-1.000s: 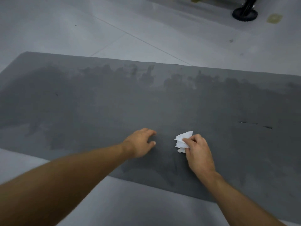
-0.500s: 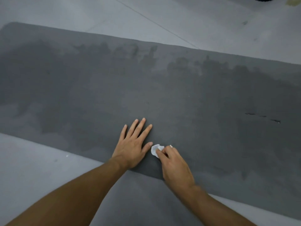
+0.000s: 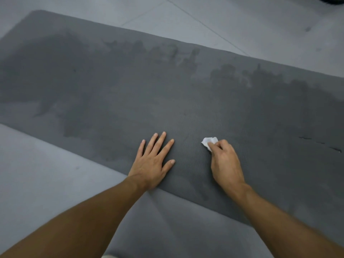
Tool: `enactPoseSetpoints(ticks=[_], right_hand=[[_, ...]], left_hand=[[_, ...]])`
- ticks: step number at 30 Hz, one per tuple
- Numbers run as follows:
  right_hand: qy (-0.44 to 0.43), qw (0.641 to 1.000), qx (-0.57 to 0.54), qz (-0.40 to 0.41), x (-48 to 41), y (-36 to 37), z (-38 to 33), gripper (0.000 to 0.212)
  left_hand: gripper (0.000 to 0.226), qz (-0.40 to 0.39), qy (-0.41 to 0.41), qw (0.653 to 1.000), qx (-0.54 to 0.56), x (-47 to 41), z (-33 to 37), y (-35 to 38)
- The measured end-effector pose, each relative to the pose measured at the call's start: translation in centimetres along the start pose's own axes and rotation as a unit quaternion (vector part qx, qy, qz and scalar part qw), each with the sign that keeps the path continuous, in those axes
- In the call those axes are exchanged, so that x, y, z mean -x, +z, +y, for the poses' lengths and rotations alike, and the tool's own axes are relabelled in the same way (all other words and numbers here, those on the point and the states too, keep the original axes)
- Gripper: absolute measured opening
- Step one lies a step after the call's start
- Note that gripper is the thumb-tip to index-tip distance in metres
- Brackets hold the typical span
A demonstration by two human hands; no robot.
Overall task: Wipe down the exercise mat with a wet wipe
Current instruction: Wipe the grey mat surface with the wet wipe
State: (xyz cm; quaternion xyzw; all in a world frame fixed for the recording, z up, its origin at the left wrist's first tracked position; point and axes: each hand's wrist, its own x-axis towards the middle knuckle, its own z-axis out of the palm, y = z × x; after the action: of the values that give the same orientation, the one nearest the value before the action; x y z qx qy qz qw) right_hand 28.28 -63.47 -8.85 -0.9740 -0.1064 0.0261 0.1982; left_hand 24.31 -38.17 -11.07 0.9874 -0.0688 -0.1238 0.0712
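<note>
Right grip (image 3: 225,162) pinches the wet wipe (image 3: 209,142) on the damp mat (image 3: 111,90); left grip (image 3: 152,162) lies flat, spread, beside it.

Wipe (image 3: 210,142) on mat (image 3: 115,94), right of left hand (image 3: 153,161)

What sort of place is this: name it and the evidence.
Probably a gym or home workout area: a grey exercise mat lies flat on a pale tiled floor, and the right hand presses a crumpled wet wipe to it.
</note>
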Motion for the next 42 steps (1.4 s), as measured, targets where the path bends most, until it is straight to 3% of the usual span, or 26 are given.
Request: enactPoseSetpoints(ticks=[6, 10, 14, 18, 20, 26, 28, 35, 42], right_hand=[[-0.146, 0.987, -0.024, -0.067, 7.5, 2.3, -4.3, 0.038], [-0.192, 0.98, -0.02, -0.048, 9.5, 2.5, -3.4, 0.045], [-0.151, 0.988, 0.023, -0.026, 7.7, 1.5, -1.8, 0.043], [-0.04, 0.999, 0.023, -0.008, 5.4, -0.2, 1.5, 0.047], [-0.018, 0.999, 0.036, 0.002, 4.8, -1.0, 3.4, 0.047], [-0.051, 0.997, 0.047, 0.038, 7.0, -0.3, 4.7, 0.047], [-0.082, 0.995, 0.041, 0.046, 8.7, 0.4, 4.1, 0.038], [-0.171, 0.984, 0.056, 0.011, 12.9, 0.9, 3.9, 0.038], [-0.051, 0.987, 0.109, 0.105, 12.5, -1.3, 9.0, 0.036]], left_hand=[[0.065, 0.009, -0.013, 1.0, -0.008, 0.3, 1.5, 0.4], [0.06, 0.025, -0.004, 1.0, -0.019, 0.0, 2.5, 0.7], [0.058, 0.037, 0.01, 0.999, -0.009, -0.8, 3.5, 0.8], [0.059, 0.018, 0.071, 0.997, -0.02, -1.6, 5.7, 0.9], [0.061, 0.014, 0.052, 0.999, -0.007, -1.9, 6.8, 1.1], [0.062, 0.018, 0.037, 0.999, -0.01, -1.9, 7.4, 1.4], [0.062, 0.019, 0.049, 0.999, -0.013, -2.1, 7.2, 1.3], [0.06, 0.021, 0.127, 0.991, -0.026, -3.2, 8.2, 1.0], [0.061, 0.018, 0.127, 0.991, -0.025, -3.7, 10.8, 1.5]])
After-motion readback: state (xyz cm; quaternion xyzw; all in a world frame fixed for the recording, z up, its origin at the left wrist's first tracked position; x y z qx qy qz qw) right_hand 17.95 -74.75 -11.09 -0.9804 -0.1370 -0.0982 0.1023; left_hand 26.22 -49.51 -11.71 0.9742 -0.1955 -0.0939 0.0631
